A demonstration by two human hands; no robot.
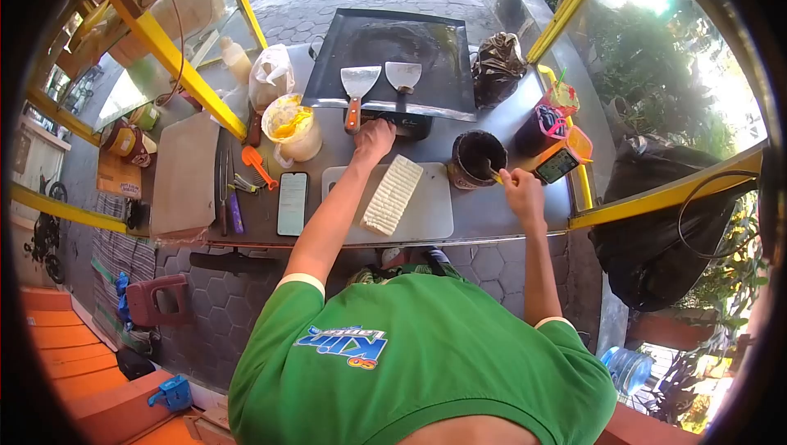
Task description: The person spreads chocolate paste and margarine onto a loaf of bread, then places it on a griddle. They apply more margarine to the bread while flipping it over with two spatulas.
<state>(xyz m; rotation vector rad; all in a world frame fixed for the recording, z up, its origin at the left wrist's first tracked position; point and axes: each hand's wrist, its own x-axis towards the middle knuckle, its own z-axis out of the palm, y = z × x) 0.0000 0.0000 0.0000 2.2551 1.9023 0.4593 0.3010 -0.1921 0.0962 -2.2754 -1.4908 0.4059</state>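
My left hand [375, 141] reaches to the front of the black stove [410, 124] beneath the griddle [393, 43]; its fingers are partly hidden at the stove's edge. In my right hand [523, 191] is the yellowish handle of a utensil [493, 173] whose other end dips into a dark tub [471, 180]. Between my arms a ridged white bread block [393, 196] lies on a pale board [430, 215]. Two metal scrapers rest on the griddle's near side, the left scraper [359, 84] with an orange handle and the right scraper [403, 76] beside it.
Left of the board are a phone [292, 204], a tub of yellow spread [293, 132], an orange brush [257, 166] and knives. To the right stand a jar [539, 130], another phone [557, 165] and an orange container [579, 143]. Yellow posts frame both sides.
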